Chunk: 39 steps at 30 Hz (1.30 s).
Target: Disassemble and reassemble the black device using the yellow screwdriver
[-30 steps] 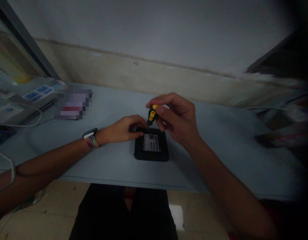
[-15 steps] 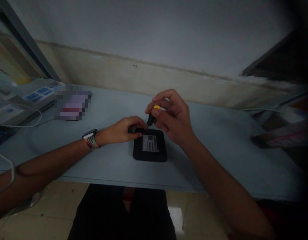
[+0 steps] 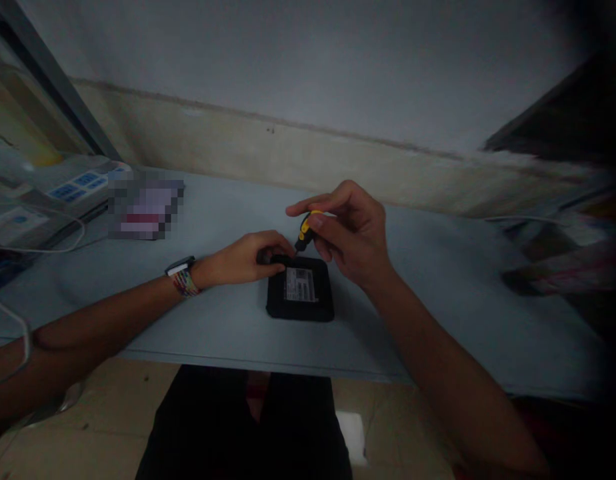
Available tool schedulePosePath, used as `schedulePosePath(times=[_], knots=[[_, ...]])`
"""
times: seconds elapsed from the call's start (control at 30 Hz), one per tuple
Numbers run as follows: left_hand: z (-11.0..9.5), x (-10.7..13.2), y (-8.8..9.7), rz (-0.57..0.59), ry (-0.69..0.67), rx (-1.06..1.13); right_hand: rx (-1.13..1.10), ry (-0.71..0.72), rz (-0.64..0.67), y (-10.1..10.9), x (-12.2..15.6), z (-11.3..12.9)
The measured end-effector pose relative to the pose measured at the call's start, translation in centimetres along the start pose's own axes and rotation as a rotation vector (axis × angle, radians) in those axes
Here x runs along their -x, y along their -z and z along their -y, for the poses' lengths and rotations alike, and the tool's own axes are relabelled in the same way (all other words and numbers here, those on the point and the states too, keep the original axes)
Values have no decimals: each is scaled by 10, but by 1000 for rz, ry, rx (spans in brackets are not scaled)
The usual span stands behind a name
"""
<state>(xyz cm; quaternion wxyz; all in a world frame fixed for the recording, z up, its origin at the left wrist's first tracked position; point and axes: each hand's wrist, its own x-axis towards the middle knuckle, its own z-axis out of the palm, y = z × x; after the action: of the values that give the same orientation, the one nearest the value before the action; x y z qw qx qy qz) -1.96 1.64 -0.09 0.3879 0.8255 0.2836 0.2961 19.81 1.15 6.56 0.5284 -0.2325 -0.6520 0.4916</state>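
Observation:
A small black box-shaped device (image 3: 301, 291) with a white label lies flat on the pale table (image 3: 228, 320). My left hand (image 3: 248, 258), with a watch and a coloured band at the wrist, presses its fingers on the device's far left corner. My right hand (image 3: 351, 233) pinches a short yellow and black screwdriver (image 3: 305, 233), held nearly upright with its tip down at the device's far edge. The forefinger of that hand points out to the left above the handle.
A pale machine with blue buttons (image 3: 43, 193) and white cables sit at the far left. A blurred flat item (image 3: 145, 203) lies beside it. Dim clutter and a cable (image 3: 548, 247) fill the right end. The wall runs close behind the table.
My right hand's fingers have shifted round the screwdriver handle, and the forefinger now sticks out. The left hand and the device have stayed put.

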Motion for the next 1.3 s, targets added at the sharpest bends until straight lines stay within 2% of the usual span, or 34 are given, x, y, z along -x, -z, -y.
schedulePosePath(times=[0.2,0.3,0.4,0.63,0.93,1.13,1.3], knots=[[2,0,0,5,-8,1,-26,-75,-49,-1,0,1],[2,0,2,15,3,-1,-48,-95,-22,3,-1,0],[1,0,2,11,-1,2,-40,-86,8,7,-1,0],[1,-1,1,-2,-17,6,8,-20,-14,4,1,1],[4,0,0,-4,-27,-5,-17,-82,-32,3,0,3],[3,0,0,-7,-18,-11,-106,-127,70,8,-2,5],[5,0,0,-5,-22,-17,-19,-76,39,7,-1,6]])
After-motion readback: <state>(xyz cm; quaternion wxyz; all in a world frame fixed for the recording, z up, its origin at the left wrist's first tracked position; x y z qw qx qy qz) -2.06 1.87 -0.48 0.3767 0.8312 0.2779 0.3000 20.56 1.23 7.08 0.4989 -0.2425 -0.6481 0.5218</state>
